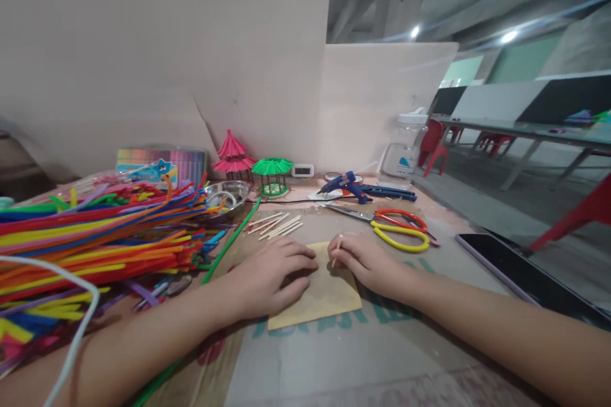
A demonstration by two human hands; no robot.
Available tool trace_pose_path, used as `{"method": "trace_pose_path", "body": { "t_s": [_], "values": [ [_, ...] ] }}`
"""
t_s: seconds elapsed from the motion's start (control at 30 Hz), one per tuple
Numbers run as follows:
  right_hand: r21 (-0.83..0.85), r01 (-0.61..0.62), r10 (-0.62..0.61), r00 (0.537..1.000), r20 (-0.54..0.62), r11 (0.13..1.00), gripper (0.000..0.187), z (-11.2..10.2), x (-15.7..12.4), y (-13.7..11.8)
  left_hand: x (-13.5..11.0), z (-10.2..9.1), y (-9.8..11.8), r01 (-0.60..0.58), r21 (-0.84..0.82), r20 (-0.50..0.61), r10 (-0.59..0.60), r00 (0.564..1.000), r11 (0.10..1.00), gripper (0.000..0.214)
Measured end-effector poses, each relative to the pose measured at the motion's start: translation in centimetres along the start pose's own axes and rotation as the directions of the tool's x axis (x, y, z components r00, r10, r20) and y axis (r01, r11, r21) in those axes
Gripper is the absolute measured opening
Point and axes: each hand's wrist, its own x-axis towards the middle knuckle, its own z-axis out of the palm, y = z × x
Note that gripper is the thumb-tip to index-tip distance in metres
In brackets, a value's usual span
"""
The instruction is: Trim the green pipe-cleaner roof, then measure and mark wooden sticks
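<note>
A yellow square of paper [317,299] lies on the table in front of me. My left hand [281,270] rests palm down over its left side, fingers stretched out and slightly apart. Above the paper's right side, my right hand [360,257] pinches a short wooden stick [339,241], held upright between thumb and fingers. Several similar pale sticks [281,227] lie loose just beyond my left hand. Scissors [401,229] with orange and yellow handles lie beyond my right hand.
Bundles of coloured pipe cleaners [95,235] cover the left side. At the back stand a pink pagoda model [231,156], a green-roofed pavilion [273,172], a metal bowl [233,194], a blue glue gun [346,186] and a clear bottle [403,149]. A phone [529,273] lies right.
</note>
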Motion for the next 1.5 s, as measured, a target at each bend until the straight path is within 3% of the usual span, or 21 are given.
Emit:
{"method": "trace_pose_path", "body": {
  "t_s": [0.43, 0.8, 1.0, 1.13, 1.33, 1.5],
  "values": [
    [0.037, -0.033, 0.034, 0.999, -0.020, 0.999, 0.035, -0.1, -1.0, -0.3, -0.5, 0.2, 0.0, -0.003, -0.020, -0.026, 0.002, 1.000, 1.000, 0.030],
    [-0.107, -0.077, 0.074, 0.997, -0.032, 0.991, 0.029, -0.4, -0.3, -0.4, -0.4, 0.6, -0.3, 0.004, -0.041, -0.024, -0.005, 1.000, 0.999, 0.029],
    [-0.048, 0.011, -0.010, 1.000, 0.015, 0.999, 0.027, -0.3, -0.1, -0.1, -0.3, 0.5, -0.2, 0.003, -0.033, -0.053, -0.005, 0.999, 0.999, 0.028],
    [-0.111, -0.038, 0.037, 0.999, -0.016, 0.993, 0.024, -0.5, -0.3, -0.1, -0.3, 0.5, -0.2, -0.017, -0.020, -0.045, 0.017, 0.999, 1.000, 0.029],
    [0.043, -0.051, 0.050, 0.999, 0.016, 0.998, 0.022, -0.2, -0.1, -0.5, -0.1, 0.4, -0.1, -0.036, -0.003, -0.037, 0.036, 0.999, 0.999, 0.028],
    [-0.046, -0.054, 0.053, 0.999, -0.007, 0.998, 0.020, -0.2, 0.3, -0.6, 0.1, 0.4, -0.2, -0.019, -0.008, -0.023, 0.018, 1.000, 1.000, 0.029]
  ]
}}
